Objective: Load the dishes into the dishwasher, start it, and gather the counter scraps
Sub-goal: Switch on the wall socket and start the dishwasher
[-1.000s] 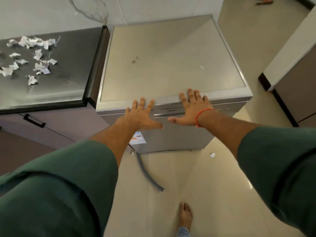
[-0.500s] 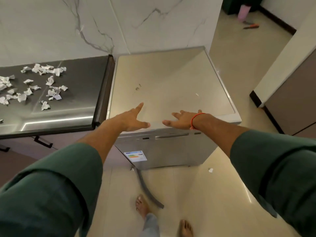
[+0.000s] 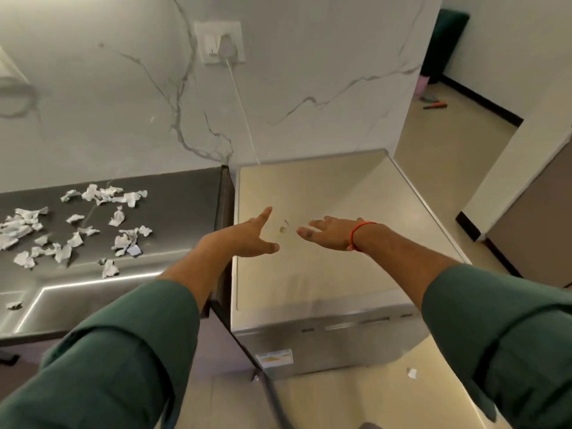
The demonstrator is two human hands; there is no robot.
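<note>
Both hands are up off the dishwasher (image 3: 325,218) now. A second ago they lay flat on its near front edge, and half a second ago they were lifting; here they hover above the middle of its top. The left hand (image 3: 247,236) reaches forward, fingers straight and together, thumb out to the right, its grip holding nothing. The right hand (image 3: 331,232), with a red band (image 3: 356,235) at the wrist, is held the same way, fingers loose and apart, also holding nothing. The two hands are near each other, not touching, with a small mark on the lid between them.

The view has tipped up since then: more marble wall, and a wall socket (image 3: 221,41) with a white cord (image 3: 244,113) running down behind the dishwasher. The dishwasher door is closed. To the left, the paper scraps (image 3: 93,227) lie scattered on the dark surface (image 3: 182,212), where they were before, well apart from both hands. One scrap (image 3: 411,373) lies on the floor (image 3: 356,404), near right of the dishwasher.
</note>
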